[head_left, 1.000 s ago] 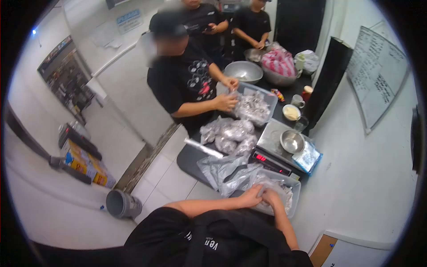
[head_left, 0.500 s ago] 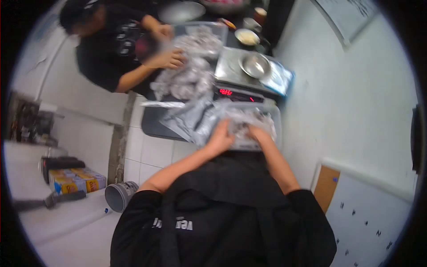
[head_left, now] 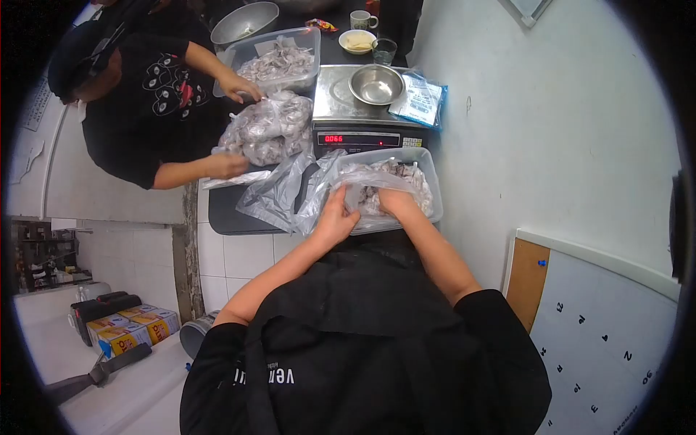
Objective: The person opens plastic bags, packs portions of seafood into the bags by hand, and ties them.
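Note:
My left hand [head_left: 336,220] grips the near-left edge of a clear plastic bag [head_left: 370,178], its thumb on the outside. The bag's mouth stands over a clear plastic tub [head_left: 433,177] holding pale, dark-flecked pieces of food [head_left: 417,190]. My right hand [head_left: 396,202] reaches down into the bag and tub; its fingers are hidden under the plastic and among the pieces. Crumpled grey plastic bags [head_left: 279,196] lie just left of the tub, close to my left hand.
Behind the tub stands a digital scale [head_left: 333,109] bearing a steel bowl [head_left: 376,85] and a blue-white packet [head_left: 420,100]. A co-worker's hands [head_left: 239,87] are beside filled bags [head_left: 272,127]. Farther back are another tub [head_left: 313,54], a plate [head_left: 358,42] and a glass [head_left: 384,51].
My view has shifted and sharpened. My right hand is deeper in the bag, while the left holds its edge. The co-worker's hands have moved apart, one nearer the table's left edge.

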Tool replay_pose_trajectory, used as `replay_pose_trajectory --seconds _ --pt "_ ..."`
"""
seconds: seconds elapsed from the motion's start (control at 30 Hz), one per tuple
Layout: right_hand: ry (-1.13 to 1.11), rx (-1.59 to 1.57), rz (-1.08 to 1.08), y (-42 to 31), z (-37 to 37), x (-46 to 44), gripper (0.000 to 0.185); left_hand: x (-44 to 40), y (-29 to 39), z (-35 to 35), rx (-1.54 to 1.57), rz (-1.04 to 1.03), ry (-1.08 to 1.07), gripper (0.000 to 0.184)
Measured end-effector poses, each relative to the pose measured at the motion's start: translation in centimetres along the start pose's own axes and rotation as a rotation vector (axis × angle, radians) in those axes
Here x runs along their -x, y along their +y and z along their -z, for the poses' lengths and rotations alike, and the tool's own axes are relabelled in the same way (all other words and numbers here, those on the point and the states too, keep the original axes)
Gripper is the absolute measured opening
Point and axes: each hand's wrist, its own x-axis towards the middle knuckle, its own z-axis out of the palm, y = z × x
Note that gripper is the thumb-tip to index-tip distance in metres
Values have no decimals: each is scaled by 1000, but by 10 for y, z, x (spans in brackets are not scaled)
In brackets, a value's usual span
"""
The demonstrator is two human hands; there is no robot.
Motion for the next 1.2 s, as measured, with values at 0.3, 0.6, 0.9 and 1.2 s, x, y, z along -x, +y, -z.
replay_pose_trajectory --seconds 0.3,0.6,0.9,1.2 --pt "-6 20 -35 5 0 9 24 -2 14 7 -126 180 -128 61" --pt "-8 107 18 -8 -17 -10 23 -6 -20 -10 -140 -83 -32 62" --pt "106 -49 52 -3 -1 -4 40 -7 0 -5 -77 -3 -8 56" --pt "163 -253 97 32 -25 -19 44 -7 24 9 -110 -6 194 30"
